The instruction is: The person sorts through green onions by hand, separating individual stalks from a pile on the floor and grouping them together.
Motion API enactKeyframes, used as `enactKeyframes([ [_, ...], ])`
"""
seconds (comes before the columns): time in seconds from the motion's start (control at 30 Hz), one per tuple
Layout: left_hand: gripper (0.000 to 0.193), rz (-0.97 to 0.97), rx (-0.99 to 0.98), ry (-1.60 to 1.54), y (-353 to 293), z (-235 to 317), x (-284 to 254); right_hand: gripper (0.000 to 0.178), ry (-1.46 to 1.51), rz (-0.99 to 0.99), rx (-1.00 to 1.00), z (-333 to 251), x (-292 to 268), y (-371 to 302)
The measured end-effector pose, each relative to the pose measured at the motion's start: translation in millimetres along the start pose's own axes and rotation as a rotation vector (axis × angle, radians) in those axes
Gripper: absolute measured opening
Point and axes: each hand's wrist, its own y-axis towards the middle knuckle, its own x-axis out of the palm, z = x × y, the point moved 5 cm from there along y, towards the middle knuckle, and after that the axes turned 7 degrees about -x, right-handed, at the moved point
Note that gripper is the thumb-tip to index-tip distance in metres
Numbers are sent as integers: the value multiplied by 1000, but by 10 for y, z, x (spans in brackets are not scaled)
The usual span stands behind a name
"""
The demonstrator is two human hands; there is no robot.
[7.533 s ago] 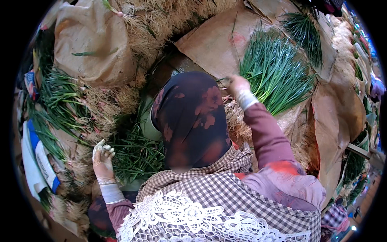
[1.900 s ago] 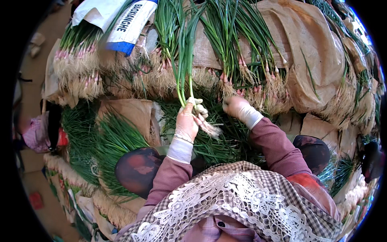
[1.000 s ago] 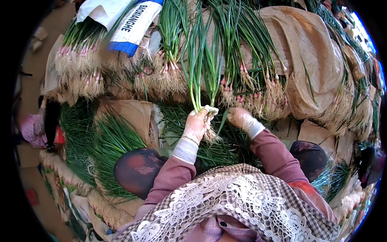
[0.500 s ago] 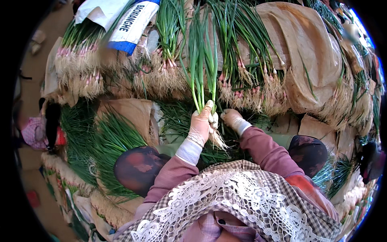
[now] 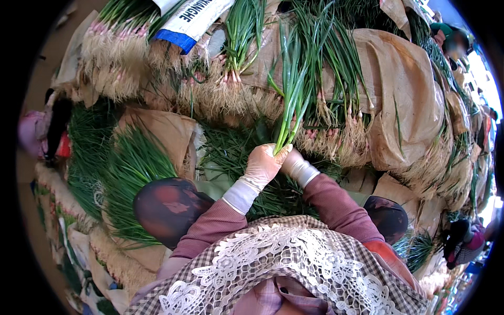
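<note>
My left hand point(image 5: 265, 164), in a thin pale glove, is closed round the lower stalks of a small bunch of green garlic point(image 5: 290, 113). Its long leaves point away from me, leaning slightly right. The bulbs and roots of this bunch are hidden by my hands. Close against the far right side of the left hand is my right hand point(image 5: 295, 161), blurred, with its fingers out of sight. Under both hands lies a layer of loose green leaves point(image 5: 262, 197).
Beyond my hands, rooted bunches of green garlic point(image 5: 341, 131) line a bank covered with brown sacking point(image 5: 401, 94). A white and blue sack point(image 5: 191, 23) lies at the far left. Leafy stalks point(image 5: 131, 178) are heaped beside my left knee point(image 5: 170, 207). At the right edge is another person point(image 5: 464, 241).
The bunch has tilted to the right, and its white bulbs and roots have gone out of sight. My right hand has moved in against the left. The whole view has shifted slightly.
</note>
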Motion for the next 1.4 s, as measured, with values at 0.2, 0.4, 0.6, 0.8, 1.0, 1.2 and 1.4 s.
enactKeyframes([
  [0.2, 38, 95, 40, 510, -32, 77, -199, 42, 46, -762, 354, -868, -686, -505],
  [0.4, 36, 88, 116, 683, -30, -64, -116, 31, 206, 273, 544, -824, -2304, -266],
  [0.6, 20, 137, 223, 891, -123, 52, -93, 40, -453, -45, 574, -998, -2391, 407],
  [0.8, 13, 169, 281, 900, -120, 101, -122, 18, -396, 168, 582, -529, -2475, 414],
  [1.0, 21, 169, 259, 796, -169, 127, -213, 18, -424, 577, 694, 224, -3130, 5],
  [1.2, 39, 150, -15, 514, -54, 42, -450, 12, 1220, 1371, 355, 215, -3052, -728],
  [1.4, 15, -95, -448, -926, 93, -258, -255, 31, -27, -791, 343, -314, -979, -928],
])
